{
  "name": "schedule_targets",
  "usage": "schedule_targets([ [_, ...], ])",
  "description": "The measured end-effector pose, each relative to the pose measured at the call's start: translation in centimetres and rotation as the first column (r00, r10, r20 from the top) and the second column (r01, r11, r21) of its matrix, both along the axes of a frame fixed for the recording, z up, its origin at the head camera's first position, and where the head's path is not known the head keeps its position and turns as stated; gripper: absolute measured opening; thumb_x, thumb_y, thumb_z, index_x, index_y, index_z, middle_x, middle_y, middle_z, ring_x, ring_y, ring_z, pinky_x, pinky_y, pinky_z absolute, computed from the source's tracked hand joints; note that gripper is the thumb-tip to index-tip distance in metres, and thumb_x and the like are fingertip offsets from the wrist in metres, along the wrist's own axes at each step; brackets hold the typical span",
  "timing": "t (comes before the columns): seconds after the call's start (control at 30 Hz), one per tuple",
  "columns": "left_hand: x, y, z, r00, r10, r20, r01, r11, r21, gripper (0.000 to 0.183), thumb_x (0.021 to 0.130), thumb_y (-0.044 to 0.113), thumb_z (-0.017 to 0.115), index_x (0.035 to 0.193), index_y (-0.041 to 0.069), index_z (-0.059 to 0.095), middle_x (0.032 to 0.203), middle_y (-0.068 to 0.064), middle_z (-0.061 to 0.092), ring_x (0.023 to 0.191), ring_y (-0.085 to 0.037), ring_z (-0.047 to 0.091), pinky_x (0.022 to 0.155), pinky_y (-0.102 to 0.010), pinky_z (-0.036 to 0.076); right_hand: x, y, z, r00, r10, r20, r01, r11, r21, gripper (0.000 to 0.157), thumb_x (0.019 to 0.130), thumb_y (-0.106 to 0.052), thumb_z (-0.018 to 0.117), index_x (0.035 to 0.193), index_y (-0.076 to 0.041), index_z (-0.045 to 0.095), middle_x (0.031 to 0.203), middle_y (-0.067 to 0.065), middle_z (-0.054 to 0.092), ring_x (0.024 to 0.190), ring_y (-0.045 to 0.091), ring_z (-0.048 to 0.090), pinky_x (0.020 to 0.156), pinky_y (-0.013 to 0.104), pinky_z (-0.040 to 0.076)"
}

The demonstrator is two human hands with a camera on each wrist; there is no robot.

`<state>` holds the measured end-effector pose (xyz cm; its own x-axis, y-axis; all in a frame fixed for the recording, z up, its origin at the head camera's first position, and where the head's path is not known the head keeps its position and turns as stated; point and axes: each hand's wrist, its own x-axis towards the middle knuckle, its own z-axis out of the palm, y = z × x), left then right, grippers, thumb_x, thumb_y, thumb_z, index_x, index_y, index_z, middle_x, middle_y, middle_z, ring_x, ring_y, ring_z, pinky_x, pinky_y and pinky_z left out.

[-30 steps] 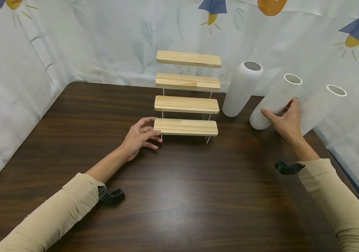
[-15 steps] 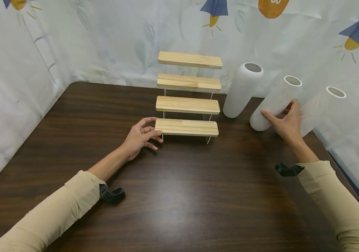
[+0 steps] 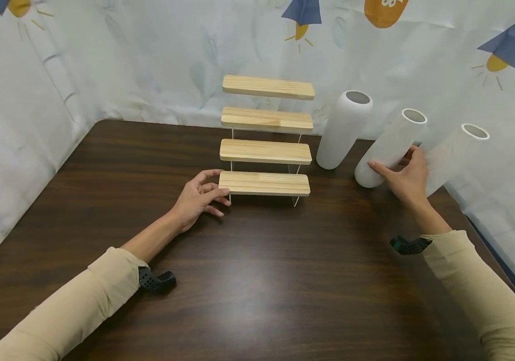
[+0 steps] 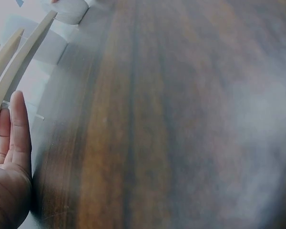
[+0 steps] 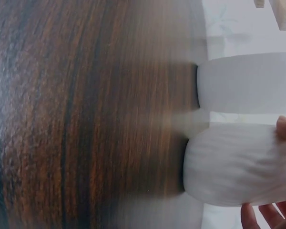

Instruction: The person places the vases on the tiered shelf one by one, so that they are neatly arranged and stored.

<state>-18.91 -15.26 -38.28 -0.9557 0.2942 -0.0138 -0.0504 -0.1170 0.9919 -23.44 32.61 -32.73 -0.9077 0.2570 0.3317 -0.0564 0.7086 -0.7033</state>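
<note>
A tiered display stand with pale wooden shelves (image 3: 264, 183) and thin wire legs stands on the dark table. My left hand (image 3: 196, 200) holds the left end of its lowest shelf, thumb at the front edge and index finger behind; the other fingers extend below. In the left wrist view the same hand (image 4: 12, 157) shows beside the shelf ends. My right hand (image 3: 405, 175) grips the middle of three white vases (image 3: 390, 145), thumb on one side and fingers round the other. The right wrist view shows this ribbed vase (image 5: 233, 164) upright, its base at the tabletop.
A smooth white vase (image 3: 343, 130) stands between the stand and the gripped vase. Another white vase (image 3: 453, 158) stands right of my right hand, partly hidden by it. A printed white curtain (image 3: 158, 65) hangs behind the dark wooden table (image 3: 257, 281).
The whole head view shifts slightly. Both hands, the stand and the vases keep their places relative to each other.
</note>
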Motion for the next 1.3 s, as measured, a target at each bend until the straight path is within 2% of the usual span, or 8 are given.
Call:
schedule_targets([
  [0.2,0.22,-0.24,-0.08,1.0,0.0,0.007,0.0,1.0,0.012,0.057,0.1,0.005,0.064,0.15,0.007,0.037,0.096,-0.009,0.068,0.08,-0.018,0.073,0.059,-0.032,0.064,-0.06,-0.48,0.29,1.0,0.003,0.007,-0.003,1.0,-0.005,0.086,0.083,-0.044,0.084,0.143,-0.002,0.04,0.135,0.012,0.051,0.122,0.026,0.052,0.089,0.026,0.044],
  [0.53,0.24,-0.27,-0.19,1.0,-0.002,0.012,0.002,1.0,0.03,0.057,0.1,0.004,0.064,0.15,0.007,0.037,0.095,-0.006,0.07,0.08,-0.018,0.073,0.059,-0.032,0.064,0.06,-0.53,0.32,1.0,0.022,-0.016,-0.022,1.0,-0.004,0.079,0.083,-0.041,0.085,0.139,-0.004,0.044,0.13,0.007,0.053,0.118,0.025,0.052,0.086,0.023,0.044],
  [0.83,0.15,-0.13,-0.15,1.0,-0.009,0.016,0.009,0.999,0.037,0.057,0.1,0.003,0.064,0.15,0.008,0.037,0.096,-0.008,0.069,0.079,-0.017,0.073,0.059,-0.031,0.064,0.29,-0.39,0.42,1.0,0.002,-0.025,-0.002,1.0,-0.01,0.079,0.082,-0.04,0.086,0.138,-0.004,0.044,0.125,0.001,0.052,0.114,0.02,0.051,0.083,0.02,0.042],
  [1.1,0.15,-0.14,-0.03,1.0,-0.01,0.012,0.01,0.999,0.033,0.057,0.1,0.004,0.064,0.149,0.008,0.037,0.096,-0.008,0.069,0.08,-0.017,0.073,0.059,-0.032,0.064,0.48,-0.23,0.58,1.0,-0.009,-0.021,0.009,1.0,-0.029,0.082,0.081,-0.042,0.087,0.14,-0.003,0.044,0.127,0.003,0.053,0.115,0.019,0.051,0.083,0.02,0.042],
  [1.3,0.2,-0.14,0.01,1.0,-0.013,0.009,0.013,0.999,0.035,0.057,0.1,0.004,0.064,0.149,0.008,0.037,0.095,-0.006,0.069,0.08,-0.017,0.073,0.059,-0.031,0.064,0.58,-0.26,0.68,1.0,-0.005,-0.026,0.004,0.999,-0.035,0.078,0.081,-0.04,0.087,0.138,-0.006,0.046,0.125,-0.001,0.053,0.114,0.018,0.051,0.083,0.019,0.042],
])
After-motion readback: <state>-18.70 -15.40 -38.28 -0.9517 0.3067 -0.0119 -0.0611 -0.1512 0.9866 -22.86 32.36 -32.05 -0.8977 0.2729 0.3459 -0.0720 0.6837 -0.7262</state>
